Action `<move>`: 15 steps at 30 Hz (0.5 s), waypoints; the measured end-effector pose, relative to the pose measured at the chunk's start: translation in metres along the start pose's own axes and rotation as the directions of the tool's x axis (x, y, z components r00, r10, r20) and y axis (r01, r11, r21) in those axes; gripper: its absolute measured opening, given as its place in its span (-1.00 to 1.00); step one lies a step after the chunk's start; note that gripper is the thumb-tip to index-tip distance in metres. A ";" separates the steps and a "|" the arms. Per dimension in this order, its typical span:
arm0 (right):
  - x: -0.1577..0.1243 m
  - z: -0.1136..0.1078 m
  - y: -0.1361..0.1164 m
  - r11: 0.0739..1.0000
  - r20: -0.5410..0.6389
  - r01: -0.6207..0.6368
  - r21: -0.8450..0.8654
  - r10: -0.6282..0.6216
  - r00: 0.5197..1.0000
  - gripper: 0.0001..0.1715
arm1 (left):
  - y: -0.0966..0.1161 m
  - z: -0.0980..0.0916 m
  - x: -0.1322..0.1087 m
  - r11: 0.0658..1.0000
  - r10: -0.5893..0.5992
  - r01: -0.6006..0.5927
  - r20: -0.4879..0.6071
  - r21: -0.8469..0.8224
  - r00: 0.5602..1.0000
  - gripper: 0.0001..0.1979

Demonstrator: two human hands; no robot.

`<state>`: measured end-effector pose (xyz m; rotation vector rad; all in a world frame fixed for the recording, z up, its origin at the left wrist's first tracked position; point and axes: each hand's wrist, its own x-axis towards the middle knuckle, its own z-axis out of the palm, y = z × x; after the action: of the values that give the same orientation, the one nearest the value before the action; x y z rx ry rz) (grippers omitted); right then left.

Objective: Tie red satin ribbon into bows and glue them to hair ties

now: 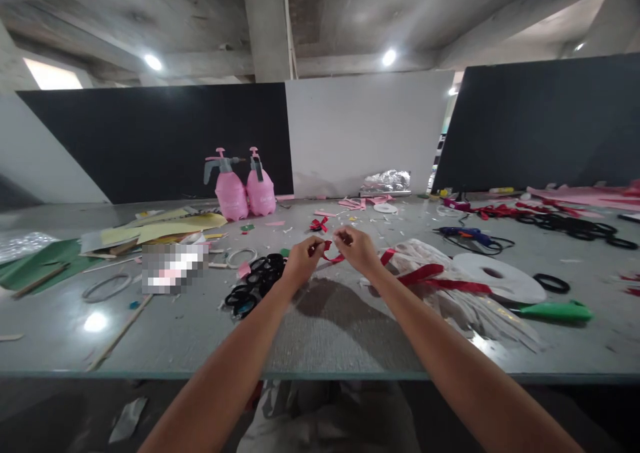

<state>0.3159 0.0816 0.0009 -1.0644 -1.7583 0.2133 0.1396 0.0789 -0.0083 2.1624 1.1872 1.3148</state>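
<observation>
1. Grey table [320, 333]: carries all items listed.
2. Clear plastic wrapper [465, 313]: lies right of the hands; holds white strips, type not identifiable.
3. Pink spray bottles [231, 196]: two, upright, side by side at the far edge; opaque, so fill level cannot be told.
4. Left hand [300, 261], right hand [356, 247]: fingertips pinched narrow.
5. Red ribbon [334, 258]: gripped between both hands above the table centre; tail trails right.

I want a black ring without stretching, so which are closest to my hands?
The heap of black rings beside your left hand, which pinches the red ribbon; the lone ring by the white disc and the far-right row lie farther off.
</observation>
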 end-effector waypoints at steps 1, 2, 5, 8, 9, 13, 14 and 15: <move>-0.002 0.006 -0.005 0.999 0.022 -0.025 0.023 0.024 0.999 -0.73 | 0.001 0.000 0.000 1.000 -0.006 0.006 0.002 -0.009 1.000 -0.74; -0.003 0.012 -0.008 0.996 0.057 -0.076 0.049 0.073 0.996 -0.68 | 0.001 -0.001 -0.001 1.000 -0.009 0.009 0.006 -0.024 1.000 -0.75; -0.004 0.025 -0.008 0.919 0.194 -0.309 0.247 0.265 0.944 -0.52 | 0.001 -0.001 -0.001 0.995 -0.010 0.012 0.024 -0.097 1.000 -0.76; -0.003 0.032 -0.002 0.757 0.187 -0.371 0.538 0.322 0.928 -0.57 | -0.003 0.001 -0.001 0.983 -0.022 0.032 0.056 -0.179 0.998 -0.75; -0.002 0.033 0.000 0.722 0.144 -0.344 0.600 0.325 0.935 -0.56 | -0.004 0.002 -0.001 0.978 -0.028 0.042 0.071 -0.204 0.997 -0.75; -0.001 0.031 -0.001 0.743 -0.010 -0.209 0.636 0.279 0.960 -0.58 | -0.006 0.006 0.000 0.952 -0.051 0.098 0.163 -0.291 0.985 -0.75; -0.001 0.029 -0.003 0.766 -0.037 -0.181 0.617 0.258 0.965 -0.62 | -0.005 0.006 0.001 0.940 -0.052 0.113 0.193 -0.322 0.980 -0.73; -0.001 0.027 -0.005 0.786 -0.056 -0.160 0.597 0.240 0.969 -0.65 | -0.004 0.006 0.001 0.922 -0.055 0.134 0.220 -0.363 0.974 -0.70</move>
<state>0.2907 0.0870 -0.0094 -0.7747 -1.3177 0.7596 0.1430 0.0827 -0.0136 1.8835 0.8647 1.1356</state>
